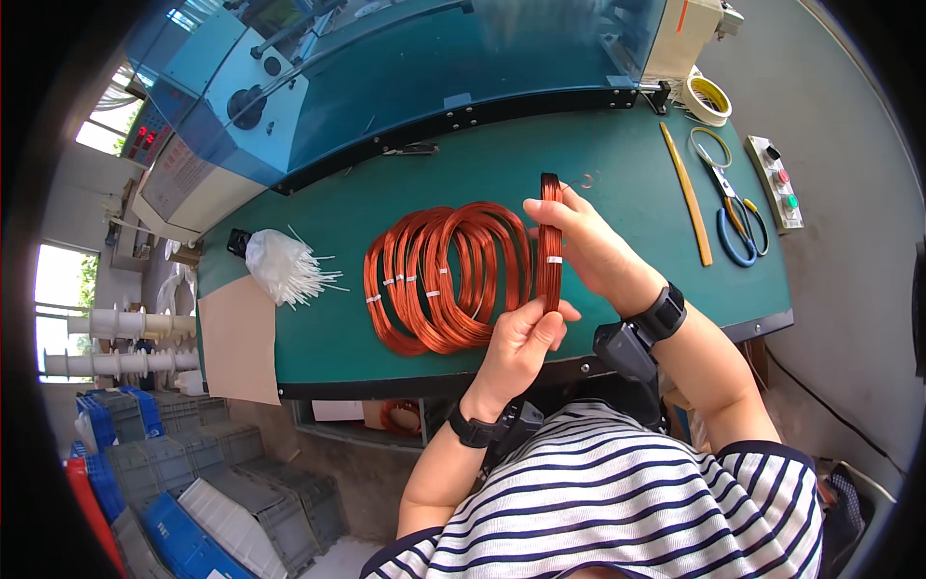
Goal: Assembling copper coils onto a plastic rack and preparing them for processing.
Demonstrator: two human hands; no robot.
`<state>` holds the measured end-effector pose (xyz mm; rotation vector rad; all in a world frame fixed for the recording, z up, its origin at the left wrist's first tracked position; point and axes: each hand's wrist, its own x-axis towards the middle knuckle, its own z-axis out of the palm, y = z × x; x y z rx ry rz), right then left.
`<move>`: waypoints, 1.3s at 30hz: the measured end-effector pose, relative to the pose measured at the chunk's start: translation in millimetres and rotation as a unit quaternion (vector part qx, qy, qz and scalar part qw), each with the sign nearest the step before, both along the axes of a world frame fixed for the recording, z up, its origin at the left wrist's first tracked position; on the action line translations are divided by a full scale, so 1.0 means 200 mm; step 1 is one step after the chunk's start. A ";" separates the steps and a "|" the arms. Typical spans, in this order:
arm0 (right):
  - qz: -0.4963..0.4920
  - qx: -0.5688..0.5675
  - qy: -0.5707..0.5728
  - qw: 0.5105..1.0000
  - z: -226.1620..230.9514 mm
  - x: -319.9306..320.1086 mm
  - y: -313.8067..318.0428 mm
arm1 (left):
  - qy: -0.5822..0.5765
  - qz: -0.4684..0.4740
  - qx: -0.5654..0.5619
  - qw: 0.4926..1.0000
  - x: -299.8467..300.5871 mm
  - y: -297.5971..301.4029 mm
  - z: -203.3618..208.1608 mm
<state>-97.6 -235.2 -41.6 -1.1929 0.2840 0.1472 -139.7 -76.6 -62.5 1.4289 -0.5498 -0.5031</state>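
A copper wire coil [550, 241] stands on edge between my hands, seen nearly side-on, with a small white tie around its bundle. My left hand [526, 343] pinches its near end between thumb and fingers. Higher up, my right hand [588, 232] is closed on its far part, the thumb lying across the wire. Thin loose wire ends [586, 180] curl out beside the right fingers. Just left of the held coil, several more copper coils [439, 280] lie overlapping in a row on the green worktop [328, 352], each with white ties.
A bag of white ties [280, 265] lies left, beside brown cardboard [241, 338]. At right are a yellow strip [687, 193], scissors [728, 207], a tape roll [709, 99] and a button box [775, 183]. A machine with a clear blue cover [405, 77] spans the back. Grey crates [164, 473] stand lower left.
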 end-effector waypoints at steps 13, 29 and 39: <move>-0.042 -0.067 -0.029 0.996 -0.12 0.04 0.03 | 0.173 0.151 -0.129 0.965 -0.02 0.03 -0.07; -0.047 -0.546 -0.306 0.778 -0.26 0.32 0.27 | -0.593 0.156 0.358 0.704 0.74 0.23 0.30; -0.016 -0.380 -0.313 0.870 -0.30 0.29 0.18 | -0.500 0.194 0.388 0.749 0.75 0.33 0.23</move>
